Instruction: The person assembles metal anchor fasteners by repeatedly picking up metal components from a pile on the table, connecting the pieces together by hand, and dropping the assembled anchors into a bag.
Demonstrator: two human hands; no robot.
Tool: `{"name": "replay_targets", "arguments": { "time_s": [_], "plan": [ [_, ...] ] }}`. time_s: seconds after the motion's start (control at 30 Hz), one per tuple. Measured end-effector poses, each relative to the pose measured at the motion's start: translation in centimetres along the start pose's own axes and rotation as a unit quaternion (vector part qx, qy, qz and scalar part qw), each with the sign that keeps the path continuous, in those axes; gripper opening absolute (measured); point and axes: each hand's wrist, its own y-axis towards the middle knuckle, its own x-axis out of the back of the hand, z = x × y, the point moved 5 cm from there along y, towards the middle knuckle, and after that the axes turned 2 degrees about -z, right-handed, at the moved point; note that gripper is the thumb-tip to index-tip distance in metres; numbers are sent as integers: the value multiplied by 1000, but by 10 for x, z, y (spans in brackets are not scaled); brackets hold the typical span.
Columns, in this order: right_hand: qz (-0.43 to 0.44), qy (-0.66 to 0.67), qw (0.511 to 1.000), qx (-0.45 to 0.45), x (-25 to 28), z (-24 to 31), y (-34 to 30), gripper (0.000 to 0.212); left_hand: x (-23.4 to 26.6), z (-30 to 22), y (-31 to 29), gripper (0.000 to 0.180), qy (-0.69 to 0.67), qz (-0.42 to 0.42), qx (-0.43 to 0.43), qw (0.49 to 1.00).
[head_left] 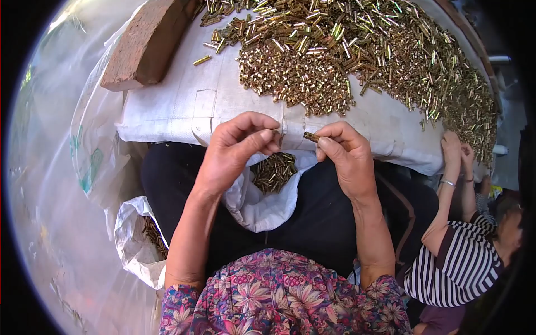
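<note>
My right hand [347, 153] pinches a brass tube [310, 136] over the cloth's [167, 111] near edge. My left hand [234, 147] curls nearby, thumb toward fingers; I cannot tell whether it grips anything. Below, a bag [262, 216] holds similar pieces [273, 174].

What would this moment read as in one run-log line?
left hand: fingers curled, contents unclear | right hand: pinches brass-coloured tube | white bag: between legs, metal pieces inside | brass-coloured pile: on cloth ahead
</note>
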Motion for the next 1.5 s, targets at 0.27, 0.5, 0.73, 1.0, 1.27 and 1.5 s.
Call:
{"name": "replay_targets", "arguments": {
  "time_s": [0.27, 0.5, 0.73, 1.0, 1.27, 1.5],
  "plan": [
    [24, -14, 1000, -7, -10, 0, -7, 12, -22, 4, -8, 12, -68, 34, 13, 997],
    [46, -10, 999, -17, -11, -3, -9, 12, -20, 7, -10, 9, -53, 52, 14, 997],
    [72, 96, 990, -78, -10, -20, -10, 7, -21, -5, -13, 5, 174, 68, -127, 974],
    [88, 179, 975, -101, -14, -27, -17, 12, -22, 6, -15, 4, 18, 69, -40, 997],
    [68, 92, 991, -65, -5, -23, -21, 10, -27, -10, -15, 6, 206, 102, -163, 960],
    [99, 55, 993, -44, -5, -19, -27, 9, -32, 16, -21, 10, 17, 140, 2, 990]
  ]
}}
